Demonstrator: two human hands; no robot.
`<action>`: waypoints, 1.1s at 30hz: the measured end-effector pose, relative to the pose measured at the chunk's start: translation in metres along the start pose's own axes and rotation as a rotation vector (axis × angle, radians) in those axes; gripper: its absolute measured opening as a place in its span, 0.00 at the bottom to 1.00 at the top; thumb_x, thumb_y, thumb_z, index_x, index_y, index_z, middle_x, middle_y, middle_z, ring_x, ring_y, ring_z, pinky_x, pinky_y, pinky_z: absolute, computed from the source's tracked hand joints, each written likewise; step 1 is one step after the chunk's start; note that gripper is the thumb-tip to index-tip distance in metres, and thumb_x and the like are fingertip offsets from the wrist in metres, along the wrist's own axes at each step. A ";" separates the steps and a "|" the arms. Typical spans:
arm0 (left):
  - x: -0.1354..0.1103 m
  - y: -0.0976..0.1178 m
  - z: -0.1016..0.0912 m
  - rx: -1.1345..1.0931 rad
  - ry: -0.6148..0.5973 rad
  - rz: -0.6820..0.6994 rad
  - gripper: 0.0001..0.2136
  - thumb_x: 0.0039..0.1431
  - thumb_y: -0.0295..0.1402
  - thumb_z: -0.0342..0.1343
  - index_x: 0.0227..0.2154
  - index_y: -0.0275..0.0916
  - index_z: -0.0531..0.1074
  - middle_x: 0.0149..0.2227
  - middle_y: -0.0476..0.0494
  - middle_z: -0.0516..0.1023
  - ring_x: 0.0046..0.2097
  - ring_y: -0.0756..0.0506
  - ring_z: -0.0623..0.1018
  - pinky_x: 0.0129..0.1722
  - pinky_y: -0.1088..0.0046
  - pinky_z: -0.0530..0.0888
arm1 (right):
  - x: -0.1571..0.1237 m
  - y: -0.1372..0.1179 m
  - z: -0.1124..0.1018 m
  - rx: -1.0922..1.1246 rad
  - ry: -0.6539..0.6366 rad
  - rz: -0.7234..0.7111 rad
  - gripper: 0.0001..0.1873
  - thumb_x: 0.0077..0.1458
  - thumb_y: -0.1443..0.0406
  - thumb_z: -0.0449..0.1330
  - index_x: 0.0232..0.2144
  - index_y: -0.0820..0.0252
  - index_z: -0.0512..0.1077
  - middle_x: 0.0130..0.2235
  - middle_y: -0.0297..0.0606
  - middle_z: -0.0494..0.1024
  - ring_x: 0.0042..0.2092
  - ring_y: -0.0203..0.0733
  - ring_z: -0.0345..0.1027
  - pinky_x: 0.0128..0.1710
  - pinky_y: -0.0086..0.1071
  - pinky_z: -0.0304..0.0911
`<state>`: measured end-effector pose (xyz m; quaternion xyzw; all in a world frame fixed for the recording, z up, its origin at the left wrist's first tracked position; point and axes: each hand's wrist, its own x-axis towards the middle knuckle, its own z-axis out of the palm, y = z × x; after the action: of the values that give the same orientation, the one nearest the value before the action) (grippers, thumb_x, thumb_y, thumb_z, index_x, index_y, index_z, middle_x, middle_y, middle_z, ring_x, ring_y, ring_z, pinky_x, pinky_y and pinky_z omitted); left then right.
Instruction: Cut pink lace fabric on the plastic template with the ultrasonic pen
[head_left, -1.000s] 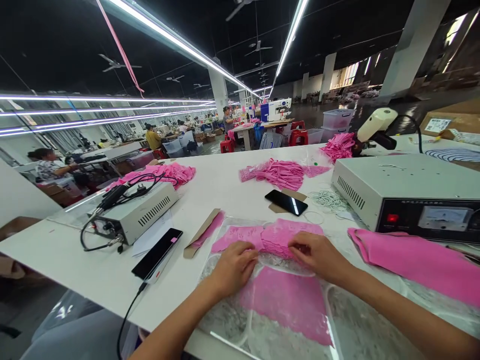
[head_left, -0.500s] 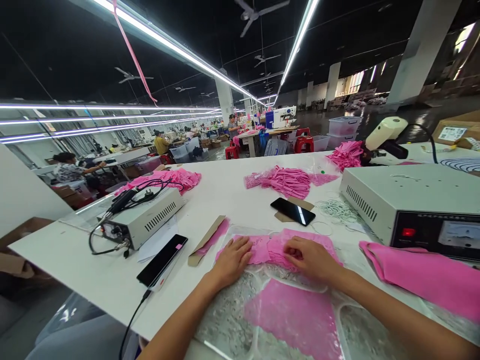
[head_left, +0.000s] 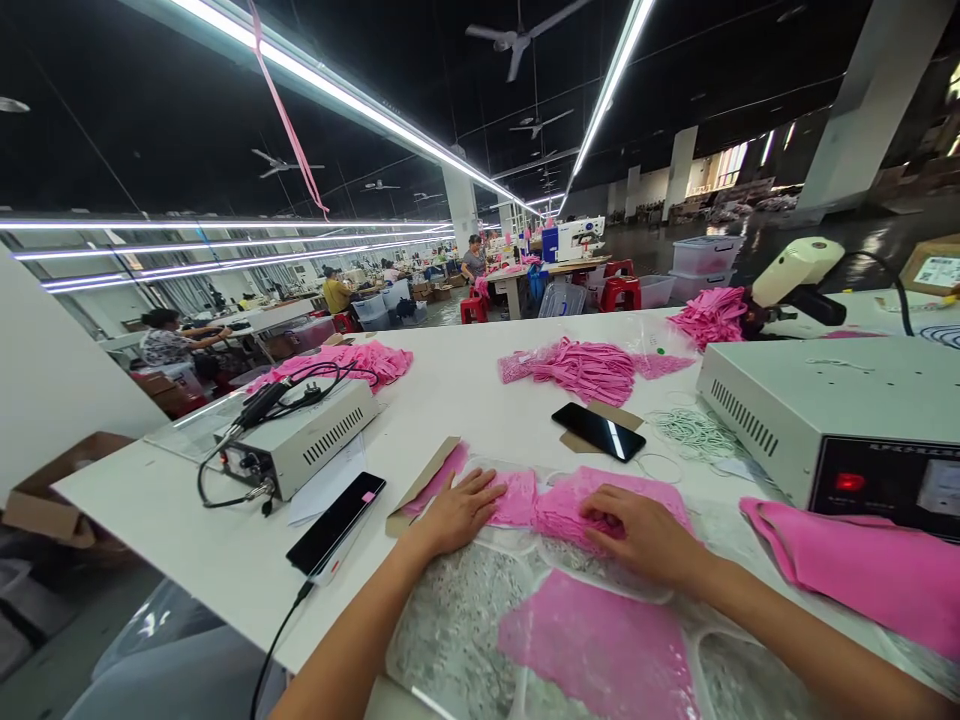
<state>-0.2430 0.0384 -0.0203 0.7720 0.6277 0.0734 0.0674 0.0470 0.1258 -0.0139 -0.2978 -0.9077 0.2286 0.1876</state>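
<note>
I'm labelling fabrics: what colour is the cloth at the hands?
The cloth is pink; it shows best in the head view.

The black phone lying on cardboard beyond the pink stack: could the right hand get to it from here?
Probably yes: the phone lies just beyond the right hand, with low pink fabric and tabletop between them and nothing tall seen in the way.

Pink cloth point(head_left: 561, 508), white tabletop point(head_left: 450, 395)
Grey-mottled mat point(head_left: 465, 605) under the cloth; black phone point(head_left: 598, 432) and pale green bands point(head_left: 691, 432) beyond it.
</note>
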 end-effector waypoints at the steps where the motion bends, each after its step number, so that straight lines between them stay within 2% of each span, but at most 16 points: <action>1: 0.000 -0.001 -0.001 -0.004 0.004 0.002 0.20 0.68 0.42 0.38 0.60 0.52 0.59 0.65 0.45 0.56 0.66 0.39 0.56 0.63 0.47 0.48 | 0.001 0.000 0.000 0.005 0.000 0.001 0.10 0.55 0.61 0.51 0.32 0.56 0.71 0.35 0.37 0.74 0.33 0.41 0.67 0.33 0.33 0.60; 5: -0.001 0.006 -0.006 -0.035 0.050 0.017 0.19 0.67 0.40 0.41 0.59 0.49 0.61 0.64 0.44 0.58 0.65 0.40 0.57 0.63 0.50 0.52 | 0.004 0.001 0.002 0.015 0.016 0.017 0.10 0.55 0.63 0.50 0.29 0.57 0.72 0.32 0.37 0.74 0.31 0.40 0.66 0.31 0.32 0.58; 9: 0.003 0.026 -0.010 -0.089 0.151 0.031 0.17 0.65 0.37 0.46 0.55 0.44 0.67 0.61 0.39 0.63 0.62 0.40 0.62 0.62 0.50 0.55 | 0.007 0.001 0.005 0.006 0.028 0.032 0.10 0.53 0.66 0.49 0.24 0.58 0.69 0.29 0.37 0.73 0.30 0.40 0.65 0.30 0.33 0.56; 12: 0.013 0.045 -0.007 -0.151 0.203 0.068 0.14 0.62 0.35 0.52 0.49 0.44 0.72 0.57 0.41 0.70 0.57 0.42 0.69 0.60 0.58 0.61 | 0.008 0.001 0.006 0.011 0.039 0.049 0.10 0.54 0.66 0.49 0.25 0.58 0.68 0.29 0.37 0.73 0.30 0.41 0.64 0.30 0.33 0.56; 16: 0.034 0.063 -0.002 -0.239 0.212 0.114 0.10 0.59 0.34 0.56 0.41 0.42 0.78 0.48 0.41 0.76 0.50 0.44 0.74 0.53 0.68 0.68 | 0.008 -0.002 0.003 0.017 0.030 0.069 0.09 0.54 0.65 0.49 0.26 0.58 0.67 0.29 0.37 0.73 0.30 0.40 0.64 0.30 0.33 0.56; 19: 0.046 0.067 -0.002 -0.292 0.179 0.138 0.07 0.58 0.31 0.55 0.34 0.41 0.79 0.38 0.45 0.80 0.41 0.47 0.77 0.45 0.73 0.71 | 0.007 -0.006 0.001 0.018 0.012 0.073 0.07 0.52 0.66 0.51 0.26 0.58 0.68 0.30 0.36 0.73 0.30 0.40 0.65 0.29 0.32 0.56; 22: 0.051 0.066 -0.006 -0.332 0.143 0.137 0.09 0.58 0.27 0.54 0.31 0.40 0.80 0.32 0.48 0.81 0.35 0.49 0.77 0.39 0.77 0.72 | 0.007 -0.009 -0.001 0.013 0.004 0.074 0.08 0.52 0.67 0.51 0.25 0.58 0.68 0.29 0.37 0.73 0.30 0.40 0.65 0.29 0.31 0.55; 26: 0.052 0.065 -0.014 -0.363 0.115 0.125 0.09 0.56 0.25 0.54 0.29 0.39 0.80 0.31 0.49 0.81 0.33 0.50 0.77 0.35 0.78 0.70 | 0.007 -0.009 -0.003 0.020 -0.007 0.076 0.09 0.53 0.67 0.50 0.24 0.58 0.68 0.28 0.37 0.73 0.29 0.40 0.64 0.29 0.31 0.54; 33: 0.057 0.072 -0.024 -0.367 0.188 0.106 0.09 0.55 0.24 0.54 0.31 0.40 0.79 0.35 0.48 0.80 0.37 0.48 0.77 0.40 0.75 0.70 | 0.008 -0.010 -0.010 0.070 -0.001 0.092 0.08 0.53 0.65 0.53 0.26 0.58 0.71 0.28 0.36 0.75 0.30 0.40 0.66 0.29 0.31 0.56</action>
<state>-0.1669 0.0804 0.0188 0.7686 0.5658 0.2617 0.1440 0.0410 0.1268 0.0009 -0.3322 -0.8846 0.2689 0.1867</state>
